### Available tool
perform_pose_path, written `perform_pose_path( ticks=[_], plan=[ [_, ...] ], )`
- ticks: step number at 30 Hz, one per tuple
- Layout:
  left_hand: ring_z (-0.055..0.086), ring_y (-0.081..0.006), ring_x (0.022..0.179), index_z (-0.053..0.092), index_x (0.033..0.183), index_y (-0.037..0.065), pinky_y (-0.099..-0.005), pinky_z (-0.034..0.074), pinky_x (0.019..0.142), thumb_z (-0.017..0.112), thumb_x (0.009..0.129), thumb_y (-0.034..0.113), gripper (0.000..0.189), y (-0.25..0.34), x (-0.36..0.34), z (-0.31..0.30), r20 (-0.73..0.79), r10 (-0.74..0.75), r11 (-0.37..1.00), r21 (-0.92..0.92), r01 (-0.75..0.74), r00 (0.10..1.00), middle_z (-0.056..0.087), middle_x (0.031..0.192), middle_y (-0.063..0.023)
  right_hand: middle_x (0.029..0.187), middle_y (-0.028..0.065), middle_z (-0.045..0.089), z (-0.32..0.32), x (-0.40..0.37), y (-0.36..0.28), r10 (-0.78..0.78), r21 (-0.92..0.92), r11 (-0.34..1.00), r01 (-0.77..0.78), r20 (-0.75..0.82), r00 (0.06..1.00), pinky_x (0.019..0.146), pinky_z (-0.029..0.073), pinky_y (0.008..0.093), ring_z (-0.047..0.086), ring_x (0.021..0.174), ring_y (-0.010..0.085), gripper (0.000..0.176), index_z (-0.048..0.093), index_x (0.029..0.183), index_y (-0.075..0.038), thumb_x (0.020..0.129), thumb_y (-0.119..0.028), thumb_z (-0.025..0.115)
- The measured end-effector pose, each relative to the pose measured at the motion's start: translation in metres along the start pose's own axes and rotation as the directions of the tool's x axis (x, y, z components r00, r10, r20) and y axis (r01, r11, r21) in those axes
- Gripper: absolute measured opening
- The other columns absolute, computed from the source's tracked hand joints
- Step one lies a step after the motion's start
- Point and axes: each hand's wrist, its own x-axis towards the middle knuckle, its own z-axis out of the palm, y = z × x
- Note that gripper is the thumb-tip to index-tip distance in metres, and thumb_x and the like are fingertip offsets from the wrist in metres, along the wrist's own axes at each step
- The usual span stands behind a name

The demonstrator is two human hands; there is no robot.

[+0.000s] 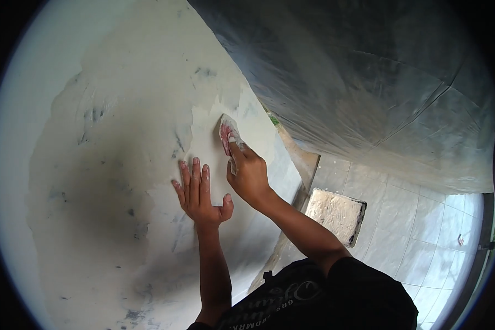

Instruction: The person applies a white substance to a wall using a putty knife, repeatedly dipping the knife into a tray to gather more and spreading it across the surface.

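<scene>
My left hand [202,195] lies against the pale wall [165,124], its fingers spread and pointing up, with whitish smears on the fingertips. To its upper right, my right hand [248,170] is wrapped round a scraper [229,133] coated in white paste, with a reddish patch showing on it. The scraper's blade touches or nearly touches the wall close to its right edge. Patches of fresh, cream-coloured coating with uneven borders cover much of the wall, and dark marks show through in places.
A tray of white paste [335,215] stands on the grey tiled floor [388,231] to the right of my right forearm. A dark plastic sheet [368,82] hangs at the upper right, beyond the wall's edge. A small object [460,240] lies on the tiles at far right.
</scene>
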Motion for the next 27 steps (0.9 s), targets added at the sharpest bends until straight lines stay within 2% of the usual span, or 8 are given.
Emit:
perform_pose_path(
  ticks=[2, 6, 10, 16, 20, 21, 24, 27],
  plan=[
    [0.043, -0.0396, 0.134, 0.058, 0.125, -0.002, -0.0485, 0.006, 0.119, 0.04, 0.089, 0.042, 0.06, 0.0, -0.002, 0.0, 0.004, -0.007, 1.0, 0.002, 0.007, 1.0, 0.057, 0.133, -0.0183, 0.084, 0.0232, 0.064, -0.015, 0.011, 0.003, 0.04, 0.089, 0.995, -0.038, -0.023, 0.999, 0.063, 0.053, 0.0407, 0.064, 0.068, 0.0367, 0.049, 0.057, 0.122, 0.004, 0.074, 0.005, 0.061],
    [0.043, -0.0392, 0.134, 0.059, 0.123, -0.002, -0.0483, 0.006, 0.119, 0.04, 0.088, 0.042, 0.059, 0.0, -0.002, 0.0, 0.003, -0.017, 1.0, 0.013, 0.017, 1.0, 0.057, 0.133, -0.018, 0.079, 0.0216, 0.063, -0.017, 0.087, 0.015, 0.04, -0.002, 0.999, -0.041, -0.198, 0.979, 0.061, 0.051, 0.0422, 0.064, 0.068, 0.0363, 0.043, 0.06, 0.116, 0.004, 0.073, 0.006, 0.061],
    [0.042, -0.0387, 0.134, 0.06, 0.123, -0.001, -0.0482, 0.007, 0.119, 0.041, 0.088, 0.042, 0.059, 0.001, -0.002, -0.001, 0.015, -0.026, 1.0, 0.007, 0.026, 1.0, 0.057, 0.134, -0.0174, 0.081, 0.019, 0.063, 0.021, 0.112, 0.02, -0.055, -0.162, 0.986, 0.032, -0.14, 0.989, 0.061, 0.052, 0.0427, 0.064, 0.068, 0.0359, 0.041, 0.061, 0.109, 0.001, 0.069, 0.004, 0.063],
    [0.042, -0.0387, 0.134, 0.058, 0.126, -0.001, -0.0493, 0.008, 0.118, 0.042, 0.088, 0.042, 0.059, 0.001, -0.001, 0.0, -0.006, -0.002, 1.0, -0.002, 0.002, 1.0, 0.057, 0.134, -0.017, 0.093, 0.0213, 0.066, -0.005, 0.009, -0.018, -0.095, 0.05, 0.994, 0.097, -0.031, 0.995, 0.065, 0.055, 0.0406, 0.066, 0.073, 0.0368, 0.047, 0.062, 0.115, -0.001, 0.068, 0.004, 0.065],
    [0.043, -0.0383, 0.134, 0.058, 0.125, -0.001, -0.0495, 0.008, 0.118, 0.042, 0.088, 0.041, 0.059, 0.001, -0.004, -0.001, 0.004, -0.015, 1.0, 0.001, 0.015, 1.0, 0.057, 0.134, -0.017, 0.084, 0.0229, 0.066, -0.023, 0.041, -0.012, 0.002, 0.206, 0.978, 0.035, -0.179, 0.984, 0.061, 0.052, 0.035, 0.064, 0.066, 0.0323, 0.043, 0.062, 0.116, 0.002, 0.073, 0.006, 0.062],
    [0.043, -0.0383, 0.134, 0.059, 0.124, -0.002, -0.0495, 0.008, 0.118, 0.042, 0.088, 0.041, 0.059, 0.001, -0.003, -0.001, 0.006, -0.017, 1.0, 0.005, 0.017, 1.0, 0.057, 0.134, -0.017, 0.08, 0.0223, 0.065, -0.028, 0.06, -0.013, 0.101, 0.254, 0.965, -0.064, -0.137, 0.985, 0.06, 0.05, 0.0348, 0.063, 0.064, 0.0305, 0.041, 0.061, 0.116, 0.004, 0.075, 0.007, 0.061],
    [0.043, -0.0382, 0.134, 0.059, 0.123, -0.002, -0.0494, 0.009, 0.118, 0.041, 0.088, 0.041, 0.058, 0.0, -0.003, -0.001, -0.009, -0.015, 1.0, 0.004, 0.015, 1.0, 0.057, 0.133, -0.0169, 0.078, 0.0203, 0.062, -0.012, 0.104, -0.007, 0.044, 0.088, 0.996, -0.027, -0.205, 0.978, 0.06, 0.05, 0.0399, 0.062, 0.065, 0.0341, 0.04, 0.062, 0.112, 0.003, 0.073, 0.005, 0.063],
    [0.04, -0.0408, 0.135, 0.052, 0.132, 0.0, -0.0519, 0.01, 0.117, 0.04, 0.089, 0.042, 0.061, -0.002, -0.006, 0.0, 0.008, -0.01, 1.0, -0.015, 0.01, 1.0, 0.052, 0.138, -0.019, 0.087, 0.0209, 0.063, 0.016, 0.095, -0.018, -0.075, -0.095, 0.993, 0.065, -0.104, 0.992, 0.063, 0.052, 0.0438, 0.063, 0.071, 0.038, 0.043, 0.06, 0.113, 0.0, 0.071, 0.001, 0.065]
  ],
)
